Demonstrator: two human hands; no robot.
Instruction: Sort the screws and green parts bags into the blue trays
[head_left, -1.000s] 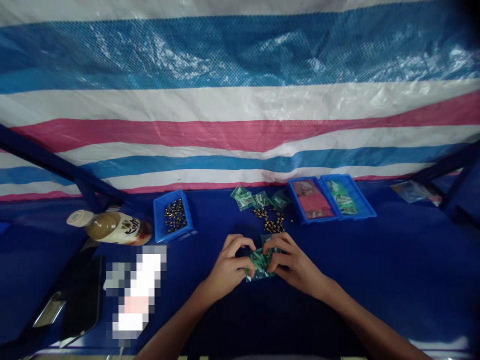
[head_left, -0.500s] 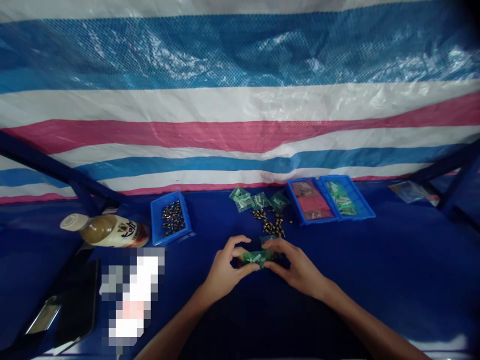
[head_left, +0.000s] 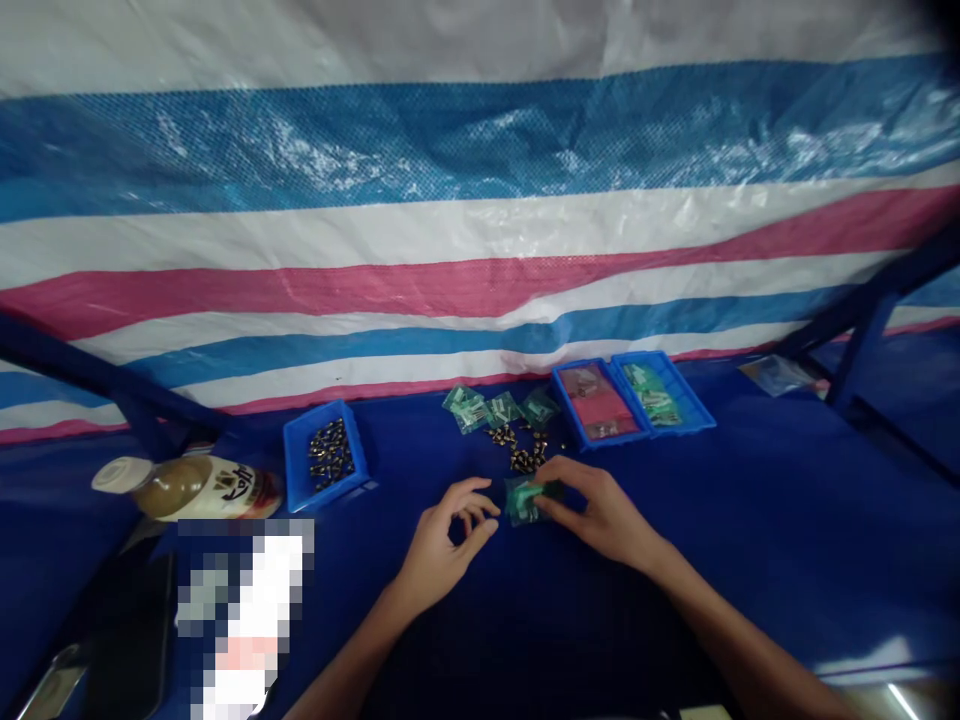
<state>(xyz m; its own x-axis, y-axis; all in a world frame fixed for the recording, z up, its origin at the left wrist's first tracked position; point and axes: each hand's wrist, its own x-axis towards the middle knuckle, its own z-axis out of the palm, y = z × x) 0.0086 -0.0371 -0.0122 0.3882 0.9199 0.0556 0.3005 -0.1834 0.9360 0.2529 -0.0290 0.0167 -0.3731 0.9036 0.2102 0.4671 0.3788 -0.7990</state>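
Since half a second ago, the left hand (head_left: 446, 540) has come away from the small green bag (head_left: 520, 508), and the whole head view has turned a bit to the right. The left hand's fingers are bent, with a gap between their tips and the thumb. A thin strip of blue shows between this hand and the bag. The right hand (head_left: 596, 508) pinches the bag near its right side, with thumb and finger. The bag is in the middle, between the two hands. I can't tell if its bottom touches the blue table (head_left: 787, 540).

Just past the bag is a heap of little shiny metal bits (head_left: 529, 456), very near the right hand. Some green packets (head_left: 469, 410) lie behind the heap. To the right of them, two blue trays (head_left: 696, 428) sit side by side, with pink packs (head_left: 606, 412) in one and green packs (head_left: 651, 395) in the other. Off to the left, well apart from the left hand, is another blue tray (head_left: 297, 470) with more metal bits, and next to it a bottle (head_left: 199, 488). The table goes a long way past the right arm, and a striped sheet (head_left: 465, 290) goes up along its back edge
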